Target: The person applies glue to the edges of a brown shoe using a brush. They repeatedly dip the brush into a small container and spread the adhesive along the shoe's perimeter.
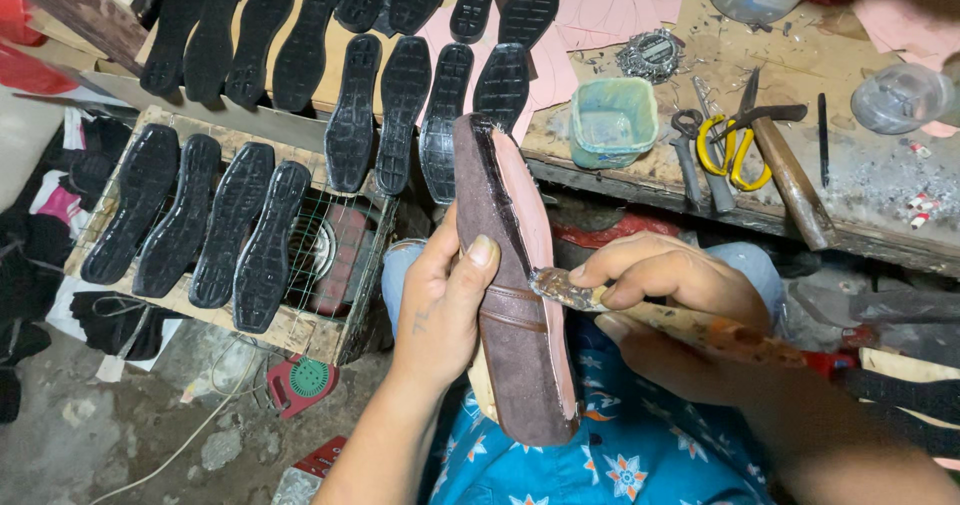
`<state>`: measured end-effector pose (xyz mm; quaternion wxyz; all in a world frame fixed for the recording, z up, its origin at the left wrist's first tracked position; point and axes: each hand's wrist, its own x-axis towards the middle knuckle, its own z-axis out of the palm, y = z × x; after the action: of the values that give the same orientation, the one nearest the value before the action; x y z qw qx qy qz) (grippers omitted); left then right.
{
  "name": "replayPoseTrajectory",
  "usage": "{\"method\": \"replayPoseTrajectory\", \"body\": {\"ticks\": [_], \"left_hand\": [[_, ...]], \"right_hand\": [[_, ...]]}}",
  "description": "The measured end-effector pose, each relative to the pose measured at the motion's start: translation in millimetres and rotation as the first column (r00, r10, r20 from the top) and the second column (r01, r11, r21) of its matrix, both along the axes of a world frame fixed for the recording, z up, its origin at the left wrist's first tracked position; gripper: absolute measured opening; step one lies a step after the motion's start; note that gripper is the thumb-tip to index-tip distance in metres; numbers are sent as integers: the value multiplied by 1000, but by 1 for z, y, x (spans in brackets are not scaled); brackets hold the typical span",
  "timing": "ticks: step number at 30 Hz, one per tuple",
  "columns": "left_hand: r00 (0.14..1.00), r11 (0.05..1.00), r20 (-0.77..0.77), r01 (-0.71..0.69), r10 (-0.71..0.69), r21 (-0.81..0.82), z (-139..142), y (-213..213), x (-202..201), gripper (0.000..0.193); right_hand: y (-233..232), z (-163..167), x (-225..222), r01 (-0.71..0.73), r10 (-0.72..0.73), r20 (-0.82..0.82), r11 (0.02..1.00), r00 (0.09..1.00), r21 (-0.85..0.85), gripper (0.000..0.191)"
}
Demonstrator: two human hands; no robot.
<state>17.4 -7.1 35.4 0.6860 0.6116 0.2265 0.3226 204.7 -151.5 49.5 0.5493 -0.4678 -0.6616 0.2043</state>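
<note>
Head view looks down on a worn wooden workbench (650,170) along the top right and rows of black shoe soles (240,230) laid out to the left, some on a flat board over a wire cage. At the centre, above the lap, a brown suede shoe (515,305) is held bottom side up, its pink underside facing right. The left hand (440,300) wraps around the shoe from the left, fingers closed on it and thumb pressed on the suede edge. The right hand (660,295) grips a glue-crusted brush (640,310), fingers tight around the handle, its tip touching the pink underside. On the bench sit a green plastic tub (612,120), a hammer (790,180) and yellow-handled scissors (733,145).
</note>
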Motion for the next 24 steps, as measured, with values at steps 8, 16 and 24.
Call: {"method": "replayPoseTrajectory", "body": {"ticks": [8, 16, 24], "left_hand": [[999, 998, 20, 49, -50, 44, -6, 0, -1, 56], [974, 966, 135, 201, -180, -162, -15, 0, -1, 61], [970, 919, 189, 209, -153, -333, -25, 4, -7, 62]], "right_hand": [[-8, 4, 8, -4, 3, -6, 991, 1000, -134, 26], [7, -5, 3, 142, -159, -258, 986, 953, -85, 23], [9, -5, 10, 87, -98, -237, 995, 967, -56, 18]]}}
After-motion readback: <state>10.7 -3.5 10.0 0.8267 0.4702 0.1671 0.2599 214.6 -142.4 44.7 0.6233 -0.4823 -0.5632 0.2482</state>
